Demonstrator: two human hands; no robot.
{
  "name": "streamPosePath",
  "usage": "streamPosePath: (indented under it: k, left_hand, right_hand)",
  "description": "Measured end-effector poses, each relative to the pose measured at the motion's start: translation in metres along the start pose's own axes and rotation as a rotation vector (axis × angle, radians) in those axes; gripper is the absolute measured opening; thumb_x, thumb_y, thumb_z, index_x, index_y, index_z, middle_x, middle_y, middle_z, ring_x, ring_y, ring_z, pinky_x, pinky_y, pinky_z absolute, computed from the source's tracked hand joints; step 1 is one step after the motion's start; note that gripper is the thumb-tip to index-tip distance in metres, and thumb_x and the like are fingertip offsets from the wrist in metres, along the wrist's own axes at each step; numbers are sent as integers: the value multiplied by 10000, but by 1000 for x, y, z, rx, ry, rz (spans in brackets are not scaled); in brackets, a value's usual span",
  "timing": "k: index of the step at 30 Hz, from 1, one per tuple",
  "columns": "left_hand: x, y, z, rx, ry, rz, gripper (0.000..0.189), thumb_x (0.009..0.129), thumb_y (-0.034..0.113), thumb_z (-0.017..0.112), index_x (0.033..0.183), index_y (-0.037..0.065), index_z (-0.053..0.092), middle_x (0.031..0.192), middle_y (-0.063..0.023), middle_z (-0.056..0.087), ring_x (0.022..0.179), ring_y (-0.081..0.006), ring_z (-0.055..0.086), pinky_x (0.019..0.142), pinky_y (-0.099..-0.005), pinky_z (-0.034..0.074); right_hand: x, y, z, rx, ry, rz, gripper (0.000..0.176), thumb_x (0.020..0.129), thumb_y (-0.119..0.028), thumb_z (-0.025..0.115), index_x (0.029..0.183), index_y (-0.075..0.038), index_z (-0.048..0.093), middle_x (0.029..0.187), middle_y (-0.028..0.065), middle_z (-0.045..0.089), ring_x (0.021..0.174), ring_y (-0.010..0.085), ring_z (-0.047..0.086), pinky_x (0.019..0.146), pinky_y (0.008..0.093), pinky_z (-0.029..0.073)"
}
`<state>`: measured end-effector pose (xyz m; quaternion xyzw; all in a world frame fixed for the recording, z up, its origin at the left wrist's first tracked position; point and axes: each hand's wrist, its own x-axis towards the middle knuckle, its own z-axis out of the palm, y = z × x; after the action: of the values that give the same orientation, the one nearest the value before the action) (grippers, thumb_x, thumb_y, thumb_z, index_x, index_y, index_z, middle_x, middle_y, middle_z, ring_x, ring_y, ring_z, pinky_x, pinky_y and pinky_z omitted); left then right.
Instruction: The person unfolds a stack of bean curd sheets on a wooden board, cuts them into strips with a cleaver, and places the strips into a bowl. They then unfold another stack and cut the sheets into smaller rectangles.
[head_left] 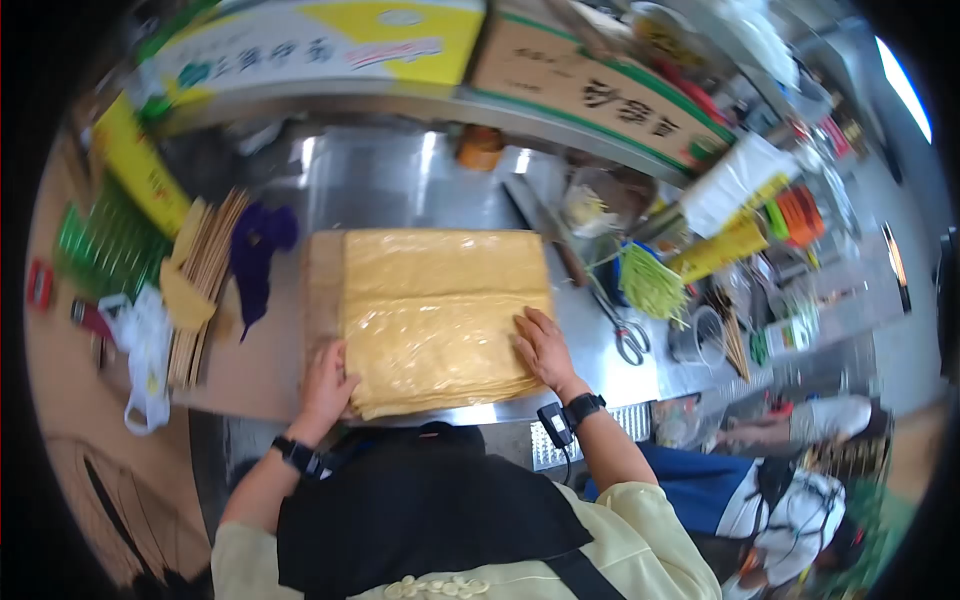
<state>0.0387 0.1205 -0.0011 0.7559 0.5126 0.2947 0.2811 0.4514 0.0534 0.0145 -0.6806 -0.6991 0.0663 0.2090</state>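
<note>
A thick stack of tofu skin sheets (445, 330), yellow and glossy, lies on a brown wooden board (322, 265) in front of me. A fold or edge crosses its top from side to side. My left hand (327, 385) grips the stack's near left corner, the thumb along its side. On the right edge rests my right hand (545, 350), its fingers spread over the top sheet. Layered sheet edges show along the near side. Each wrist wears a black band.
A knife (560, 240) and scissors (625, 335) lie right of the board, near shredded green vegetable (650, 280). Bundled wooden sticks (210, 280) and a purple cloth (262, 250) lie left. Cartons (600, 90) line the shelf behind. Another person (790, 500) is at lower right.
</note>
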Motion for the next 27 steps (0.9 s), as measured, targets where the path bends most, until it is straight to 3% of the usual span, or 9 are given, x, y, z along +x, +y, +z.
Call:
streamPosePath:
  k: [2, 5, 8, 11, 16, 20, 23, 24, 27]
  left_hand:
    - [-1, 26, -12, -121, -157, -162, 598, 726, 92, 721, 1284, 98, 504, 1120, -156, 505, 965, -290, 571, 830, -416, 493]
    - [-4, 42, -24, 330, -184, 302, 564, 776, 150, 688, 1305, 88, 503, 1306, -166, 460, 1210, -326, 461, 1027, -477, 385]
    - [-13, 35, -13, 398, -433, 399, 581, 827, 250, 645, 1353, 80, 463, 1457, -144, 367, 1364, -339, 309, 1139, -495, 241]
    - [-16, 39, -13, 508, -497, 362, 627, 855, 317, 610, 1398, 74, 410, 1514, -124, 306, 1419, -338, 227, 1166, -475, 191]
    - [-34, 42, -14, 528, -467, 268, 660, 854, 321, 613, 1423, 86, 375, 1508, -125, 313, 1420, -339, 220, 1172, -476, 180]
    - [-43, 53, -19, 452, -422, 267, 611, 855, 312, 614, 1389, 86, 426, 1479, -131, 358, 1389, -351, 279, 1153, -486, 212]
    - [-32, 49, -24, 404, -394, 289, 456, 849, 274, 625, 1255, 78, 563, 1377, -137, 480, 1311, -352, 394, 1097, -488, 299]
    - [-25, 44, -26, 322, -357, 272, 397, 850, 258, 626, 1201, 75, 592, 1323, -133, 518, 1267, -343, 436, 1063, -472, 337]
    - [9, 26, -32, 87, -212, 188, 259, 857, 205, 625, 1073, 64, 652, 1178, -123, 605, 1141, -315, 543, 969, -420, 434]
  right_hand:
    - [10, 25, -12, 50, 68, 124, 381, 865, -214, 598, 1215, -68, 569, 1291, 195, 524, 1193, 376, 489, 1001, 451, 401]
    - [29, 64, -28, -68, 228, 284, 326, 841, -151, 581, 1151, -49, 583, 1223, 189, 557, 1117, 376, 530, 955, 441, 434]
    - [59, 101, -36, -159, 227, 322, 321, 785, -66, 568, 1104, -33, 576, 1147, 181, 582, 1050, 383, 549, 915, 457, 449]
    - [97, 124, -23, -261, 142, 379, 343, 755, -50, 570, 1098, -33, 573, 1113, 191, 598, 1041, 389, 565, 885, 455, 485]
    - [143, 169, 15, -405, -14, 401, 237, 813, -64, 546, 1047, -21, 538, 1062, 209, 605, 1006, 384, 605, 846, 456, 509]
    - [167, 176, -14, -257, -115, 540, 367, 710, -176, 645, 1038, -22, 587, 1032, 226, 648, 1017, 384, 619, 859, 444, 512]
    - [177, 183, -50, -94, -114, 543, 361, 671, -195, 663, 977, -9, 612, 993, 258, 657, 1015, 378, 621, 841, 435, 506]
    - [170, 184, -58, -144, -64, 477, 406, 632, -164, 677, 992, 4, 595, 901, 235, 668, 902, 417, 631, 759, 449, 498]
    - [127, 163, -75, -122, 52, 429, 388, 624, -85, 664, 992, 4, 582, 880, 228, 654, 866, 390, 630, 747, 409, 494]
